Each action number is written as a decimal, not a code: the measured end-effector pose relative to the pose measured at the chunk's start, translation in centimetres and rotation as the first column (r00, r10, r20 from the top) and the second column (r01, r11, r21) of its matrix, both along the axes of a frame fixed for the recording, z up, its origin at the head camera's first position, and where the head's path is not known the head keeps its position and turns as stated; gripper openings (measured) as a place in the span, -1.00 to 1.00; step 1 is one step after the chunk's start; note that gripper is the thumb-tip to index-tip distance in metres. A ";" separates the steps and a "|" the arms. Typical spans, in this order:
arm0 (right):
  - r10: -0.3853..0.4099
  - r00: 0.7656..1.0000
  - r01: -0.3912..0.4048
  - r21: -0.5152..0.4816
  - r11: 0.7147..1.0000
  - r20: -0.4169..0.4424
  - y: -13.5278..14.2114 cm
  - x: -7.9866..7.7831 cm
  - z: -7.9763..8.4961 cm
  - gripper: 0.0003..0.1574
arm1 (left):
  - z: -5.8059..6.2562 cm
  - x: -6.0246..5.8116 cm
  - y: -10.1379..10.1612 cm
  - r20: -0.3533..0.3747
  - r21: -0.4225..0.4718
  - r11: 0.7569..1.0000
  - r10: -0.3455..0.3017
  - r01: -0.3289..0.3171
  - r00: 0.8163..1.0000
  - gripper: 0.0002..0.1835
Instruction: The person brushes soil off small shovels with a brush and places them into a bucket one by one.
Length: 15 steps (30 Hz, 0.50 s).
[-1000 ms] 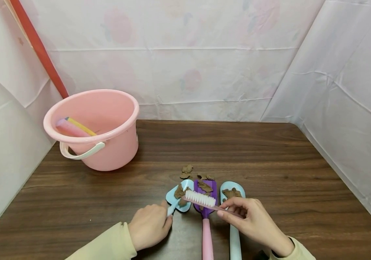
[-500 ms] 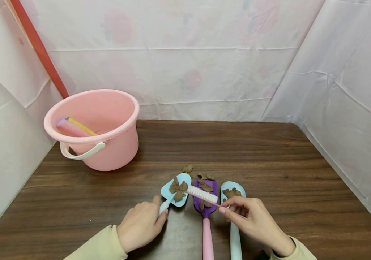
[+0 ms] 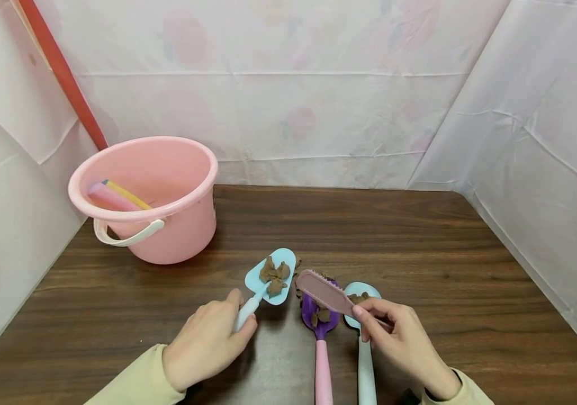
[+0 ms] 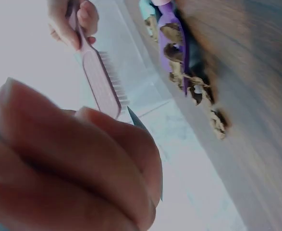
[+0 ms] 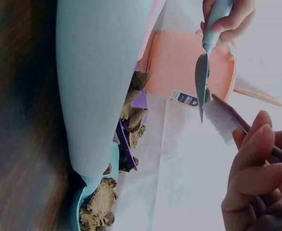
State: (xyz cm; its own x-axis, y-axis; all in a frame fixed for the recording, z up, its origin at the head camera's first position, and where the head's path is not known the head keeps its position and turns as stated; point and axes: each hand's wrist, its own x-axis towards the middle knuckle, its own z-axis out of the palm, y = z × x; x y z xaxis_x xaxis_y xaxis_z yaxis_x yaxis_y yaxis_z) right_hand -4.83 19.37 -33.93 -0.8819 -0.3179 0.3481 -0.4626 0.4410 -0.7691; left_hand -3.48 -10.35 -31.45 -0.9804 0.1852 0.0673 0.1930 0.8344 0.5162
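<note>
My left hand (image 3: 210, 340) grips the handle of a small light-blue shovel (image 3: 288, 259), raised off the table. Brown, clay-like lumps (image 3: 274, 275) lie on its blade. Between thumb and fingers, my right hand (image 3: 400, 332) pinches the handle of a pink brush (image 3: 325, 292). Its back faces up in the head view; white bristles (image 5: 220, 120) show in the right wrist view, close to the raised blade. Below the brush a purple shovel (image 3: 314, 312) with a pink handle lies on the table, bearing brown lumps and partly hidden. Beside it lies a second light-blue shovel (image 3: 366, 365), also bearing lumps.
A pink bucket (image 3: 182, 236) with a white handle stands at the back left, with a pink and a yellow item inside. More brown bits (image 4: 217, 124) lie on the dark wooden table (image 3: 369, 230) beyond the purple shovel. Pale sheets (image 3: 268, 112) surround the table.
My left hand has lifted the light-blue shovel with its lumps and moved it left and away from me. My right hand has turned the pink brush over, from bristles showing to back up.
</note>
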 end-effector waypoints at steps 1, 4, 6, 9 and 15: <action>0.000 1.000 0.000 -0.007 1.000 0.004 0.0 0.0 0.0 -0.85 | 0.1 0.0 0.0 0.007 0.011 1.000 0.001 -0.001 1.000 -0.77; 0.007 1.000 -0.006 -0.029 1.000 0.017 0.0 0.0 0.2 -0.86 | 0.5 0.2 0.0 0.030 0.039 0.999 -0.002 0.001 1.000 -0.83; 0.008 1.000 -0.007 -0.038 0.999 0.024 0.0 -0.1 0.4 -0.85 | 0.6 0.3 0.0 0.041 0.053 0.999 -0.015 0.013 0.999 -0.84; 0.012 1.000 -0.011 -0.046 0.999 0.026 -0.2 -0.1 0.7 -0.83 | 0.7 0.4 0.1 0.051 0.068 0.997 -0.038 0.035 0.998 -0.84; 0.080 0.996 -0.076 -0.088 0.993 0.040 -0.5 -0.4 1.0 -0.77 | 0.7 0.4 0.1 0.073 0.116 0.990 -0.087 0.078 0.994 -0.82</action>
State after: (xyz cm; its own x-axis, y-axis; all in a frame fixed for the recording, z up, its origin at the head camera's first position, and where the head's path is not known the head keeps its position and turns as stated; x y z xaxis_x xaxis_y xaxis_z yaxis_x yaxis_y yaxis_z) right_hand -5.22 18.86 -32.95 -0.8702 -0.3569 0.3397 -0.4588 0.3357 -0.8227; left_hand -3.07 -10.26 -30.72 -0.9651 0.2615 0.0170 0.2149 0.7528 0.6223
